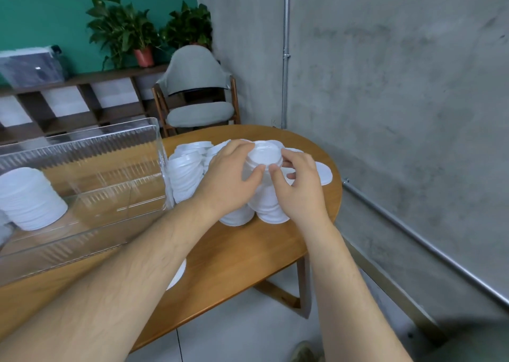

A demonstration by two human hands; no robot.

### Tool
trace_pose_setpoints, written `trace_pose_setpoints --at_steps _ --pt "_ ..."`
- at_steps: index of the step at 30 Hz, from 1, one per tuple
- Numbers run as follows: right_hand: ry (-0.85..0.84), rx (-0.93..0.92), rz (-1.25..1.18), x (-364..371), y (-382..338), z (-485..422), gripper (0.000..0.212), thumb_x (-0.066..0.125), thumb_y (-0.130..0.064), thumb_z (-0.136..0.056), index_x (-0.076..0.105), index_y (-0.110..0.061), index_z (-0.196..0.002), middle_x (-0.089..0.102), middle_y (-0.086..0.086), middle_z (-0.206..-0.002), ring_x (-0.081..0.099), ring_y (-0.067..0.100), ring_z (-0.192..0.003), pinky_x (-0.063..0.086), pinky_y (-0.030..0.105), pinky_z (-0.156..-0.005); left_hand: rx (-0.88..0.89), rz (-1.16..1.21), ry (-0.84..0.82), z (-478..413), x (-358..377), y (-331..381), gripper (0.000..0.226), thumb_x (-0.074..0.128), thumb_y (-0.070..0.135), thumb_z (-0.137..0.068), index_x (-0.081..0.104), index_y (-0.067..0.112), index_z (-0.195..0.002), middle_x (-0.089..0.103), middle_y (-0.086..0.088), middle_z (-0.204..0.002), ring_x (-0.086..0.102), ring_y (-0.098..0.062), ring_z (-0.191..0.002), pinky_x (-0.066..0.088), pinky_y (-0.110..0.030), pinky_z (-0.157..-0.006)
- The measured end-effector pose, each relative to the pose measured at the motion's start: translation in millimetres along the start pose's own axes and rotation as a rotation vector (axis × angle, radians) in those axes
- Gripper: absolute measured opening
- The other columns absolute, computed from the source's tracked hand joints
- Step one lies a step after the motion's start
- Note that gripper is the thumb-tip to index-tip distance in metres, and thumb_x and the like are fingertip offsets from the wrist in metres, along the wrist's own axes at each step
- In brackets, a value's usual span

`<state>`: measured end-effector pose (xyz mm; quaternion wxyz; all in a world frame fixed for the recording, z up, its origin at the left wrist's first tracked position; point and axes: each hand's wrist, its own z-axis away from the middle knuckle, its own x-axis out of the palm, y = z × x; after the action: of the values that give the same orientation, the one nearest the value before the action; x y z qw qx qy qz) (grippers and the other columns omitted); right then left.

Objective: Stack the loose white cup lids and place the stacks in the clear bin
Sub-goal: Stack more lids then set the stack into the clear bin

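Note:
A stack of white cup lids (265, 156) stands on the wooden table, gripped from both sides by my left hand (230, 175) and my right hand (298, 188). More stacks rest beside it: one (184, 174) against the bin's right wall, others (238, 217) under my wrists. Loose lids (325, 173) lie at the far right, and one lid (177, 275) peeks from under my left forearm. The clear bin (110, 193) stands on the table's left half and holds a lid stack (30, 197) at its left end.
The oval wooden table (242, 254) ends just right of the lids, near a concrete wall. A grey chair (198, 91) stands behind the table. Shelves with potted plants (124, 31) line the back wall. A metal rail (429, 244) runs along the right.

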<state>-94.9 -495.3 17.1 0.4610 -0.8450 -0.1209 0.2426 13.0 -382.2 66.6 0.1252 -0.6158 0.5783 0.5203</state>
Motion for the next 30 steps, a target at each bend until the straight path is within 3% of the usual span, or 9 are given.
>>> trace_pose_setpoints --at_steps 5,10,13,21,25,30 --pt "-0.145 -0.092 -0.081 3 -21 20 0.044 0.070 -0.029 -0.095 0.060 -0.020 -0.137 0.054 -0.006 -0.121 0.056 0.000 -0.109 0.047 0.019 -0.098 -0.028 0.000 0.116 47 -31 -7 0.045 0.062 0.032 -0.099 0.055 0.014 -0.140 0.050 0.005 -0.143 0.043 -0.010 -0.135 0.027 -0.017 -0.112" --pt "-0.310 -0.167 -0.118 14 -39 55 0.045 0.073 -0.032 -0.092 0.062 -0.020 -0.135 0.055 -0.006 -0.117 0.058 0.006 -0.107 0.047 0.015 -0.091 -0.084 -0.009 0.159 112 -56 -20 0.046 0.062 0.039 -0.097 0.059 0.016 -0.137 0.053 0.009 -0.137 0.051 -0.007 -0.120 0.036 -0.016 -0.106" --pt "-0.397 -0.201 -0.104 23 -48 73 0.042 0.073 -0.032 -0.092 0.063 -0.021 -0.131 0.058 -0.009 -0.122 0.057 0.005 -0.109 0.045 0.013 -0.087 -0.101 -0.007 0.193 145 -65 -30 0.044 0.065 0.037 -0.096 0.062 0.014 -0.133 0.056 0.008 -0.133 0.051 -0.006 -0.124 0.032 -0.008 -0.106" --pt "-0.558 -0.235 -0.073 55 -65 105 0.034 0.074 -0.031 -0.091 0.064 -0.021 -0.122 0.061 -0.010 -0.117 0.056 -0.001 -0.105 0.043 0.009 -0.083 -0.141 0.056 0.251 201 -72 -65 0.043 0.065 0.039 -0.095 0.065 0.012 -0.129 0.058 0.008 -0.125 0.055 -0.004 -0.120 0.043 -0.021 -0.105" --pt "-0.601 -0.238 -0.050 69 -66 112 0.034 0.072 -0.035 -0.090 0.066 -0.024 -0.122 0.062 -0.013 -0.114 0.057 0.004 -0.107 0.044 0.013 -0.083 -0.152 0.087 0.269 212 -74 -79 0.046 0.064 0.039 -0.093 0.065 0.010 -0.129 0.059 0.005 -0.126 0.056 -0.009 -0.121 0.046 -0.027 -0.105" --pt "-0.582 -0.225 -0.043 80 -68 113 0.035 0.072 -0.036 -0.091 0.066 -0.024 -0.123 0.060 -0.020 -0.110 0.057 -0.001 -0.103 0.044 0.013 -0.083 -0.168 0.103 0.351 212 -75 -83 0.040 0.068 0.029 -0.094 0.065 0.008 -0.128 0.060 0.002 -0.128 0.056 -0.011 -0.124 0.042 -0.023 -0.107"
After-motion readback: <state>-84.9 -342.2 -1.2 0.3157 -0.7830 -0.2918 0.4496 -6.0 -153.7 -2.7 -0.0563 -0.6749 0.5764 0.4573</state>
